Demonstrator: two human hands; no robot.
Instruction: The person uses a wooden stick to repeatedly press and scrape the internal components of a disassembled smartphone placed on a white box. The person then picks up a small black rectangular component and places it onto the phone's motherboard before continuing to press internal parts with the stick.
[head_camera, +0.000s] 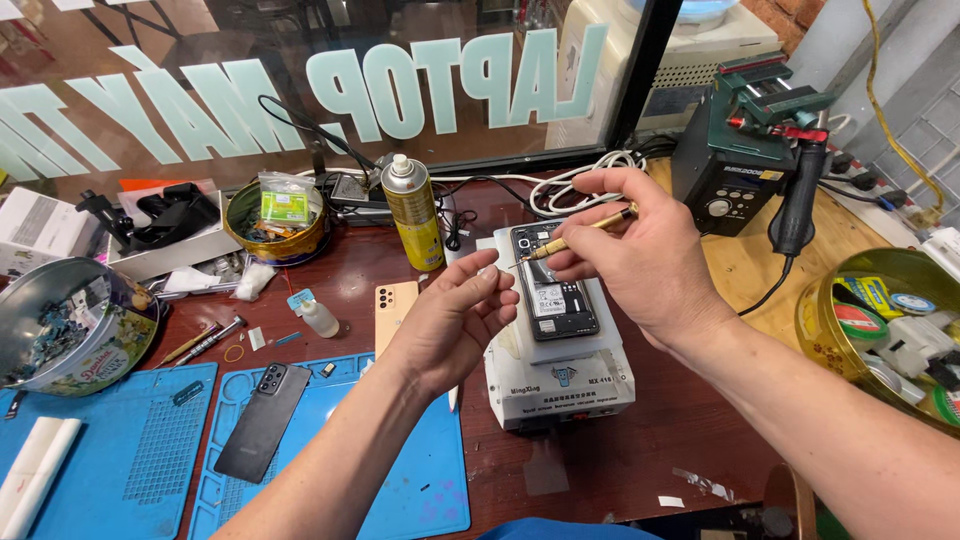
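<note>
Lying flat on the ribbed blue silicone mat (150, 450) at the left is a dark glossy phone back cover (262, 421), its long axis tilted slightly, camera end up. Right of it stands a yellow metal spray can (413, 212), upright, with a white nozzle. The left hand (450, 320) reaches in from below, palm turned inward, fingers loosely curled and pinched together near the tool's tip; whether it grips anything small I cannot tell. Beside it, the opened phone (553, 285) rests screen-down on a white box-shaped heating platform (560, 380), long axis running away from the viewer, dark circuitry and battery exposed. The right hand (640, 260) comes from the right, wrist bent, thumb and fingers clasping a slim brass-coloured screwdriver (585, 230) that lies nearly level, tip pointing left over the phone's upper half.
</note>
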